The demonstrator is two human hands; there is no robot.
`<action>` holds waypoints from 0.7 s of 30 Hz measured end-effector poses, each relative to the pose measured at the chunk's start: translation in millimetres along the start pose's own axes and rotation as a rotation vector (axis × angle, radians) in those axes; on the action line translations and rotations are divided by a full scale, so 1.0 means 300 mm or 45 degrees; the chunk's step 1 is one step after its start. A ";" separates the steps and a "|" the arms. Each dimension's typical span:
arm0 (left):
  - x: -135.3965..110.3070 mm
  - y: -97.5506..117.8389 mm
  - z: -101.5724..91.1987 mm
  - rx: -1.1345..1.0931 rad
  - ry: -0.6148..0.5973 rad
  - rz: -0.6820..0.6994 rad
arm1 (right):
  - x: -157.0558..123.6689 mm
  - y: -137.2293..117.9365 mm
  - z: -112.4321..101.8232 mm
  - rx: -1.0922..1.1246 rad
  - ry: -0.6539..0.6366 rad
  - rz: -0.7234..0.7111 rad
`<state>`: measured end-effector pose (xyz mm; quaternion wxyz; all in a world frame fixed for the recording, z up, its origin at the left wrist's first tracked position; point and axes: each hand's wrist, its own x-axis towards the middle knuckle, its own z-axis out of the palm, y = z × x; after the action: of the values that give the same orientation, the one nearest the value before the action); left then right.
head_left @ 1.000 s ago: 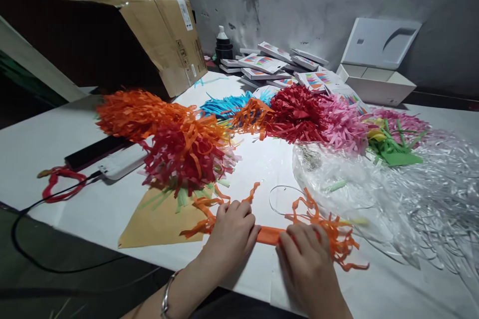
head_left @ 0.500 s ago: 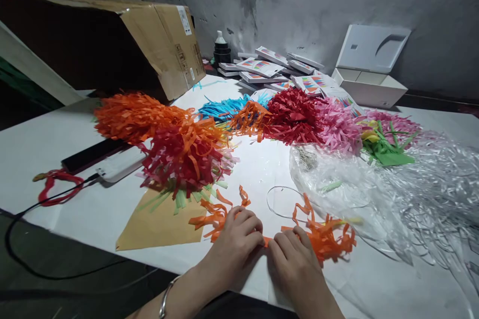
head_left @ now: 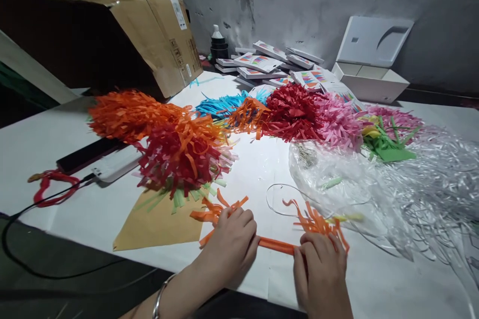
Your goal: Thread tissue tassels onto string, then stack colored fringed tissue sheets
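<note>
My left hand point(head_left: 232, 241) and my right hand point(head_left: 321, 266) are both closed on the ends of a rolled strip of fringed orange paper point(head_left: 276, 245), stretched between them near the table's front edge. Loose orange fringe sticks out past each hand. A thin wire loop point(head_left: 279, 199) lies on the white table point(head_left: 75, 209) just behind the strip. A tan paper triangle point(head_left: 160, 224) lies to the left of my left hand.
Piles of fringed paper, orange point(head_left: 127, 114), red point(head_left: 179, 157), blue point(head_left: 220, 105), dark red point(head_left: 295, 112) and pink point(head_left: 337, 122), cross the middle. Clear plastic and silver shreds point(head_left: 411, 189) fill the right. A cardboard box point(head_left: 112, 40), small packets point(head_left: 262, 62) and a white box point(head_left: 370, 79) stand behind.
My hands came together at the strip's middle half a second ago and have now moved apart again, stretching the rolled orange strip between them.
</note>
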<state>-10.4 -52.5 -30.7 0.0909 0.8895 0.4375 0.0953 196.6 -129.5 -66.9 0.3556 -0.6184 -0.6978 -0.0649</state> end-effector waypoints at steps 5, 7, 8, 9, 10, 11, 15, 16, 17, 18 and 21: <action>0.020 0.002 0.006 -0.025 -0.007 -0.018 | 0.030 -0.039 0.016 0.000 0.036 -0.135; 0.014 -0.006 0.011 -0.078 0.096 0.069 | 0.042 -0.048 0.026 0.078 -0.030 -0.290; 0.010 -0.011 0.012 -0.102 0.151 0.126 | 0.046 -0.050 0.031 0.089 -0.071 -0.334; 0.007 -0.017 0.012 -0.124 0.202 0.186 | 0.050 -0.052 0.035 0.078 -0.106 -0.351; 0.003 -0.022 0.011 -0.140 0.240 0.244 | 0.054 -0.052 0.038 0.066 -0.127 -0.346; 0.000 -0.028 0.009 -0.149 0.267 0.295 | 0.056 -0.051 0.037 0.075 -0.130 -0.323; -0.010 -0.039 0.011 -0.138 0.292 0.431 | 0.064 -0.050 0.017 0.253 -0.137 -0.210; -0.012 -0.037 0.016 -0.144 0.297 0.447 | 0.066 -0.054 0.014 0.265 -0.129 -0.208; -0.012 -0.035 0.021 -0.161 0.306 0.455 | 0.068 -0.061 0.013 0.248 -0.117 -0.226; -0.012 -0.032 0.027 -0.187 0.310 0.458 | 0.069 -0.069 0.017 0.214 -0.104 -0.260; -0.005 -0.025 0.038 -0.293 0.319 0.417 | 0.070 -0.082 0.035 0.117 -0.122 -0.353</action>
<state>-14.2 -50.1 -43.6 0.1201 0.9137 0.2813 0.2676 170.3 -112.5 -53.9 0.3375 -0.5015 -0.7949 -0.0518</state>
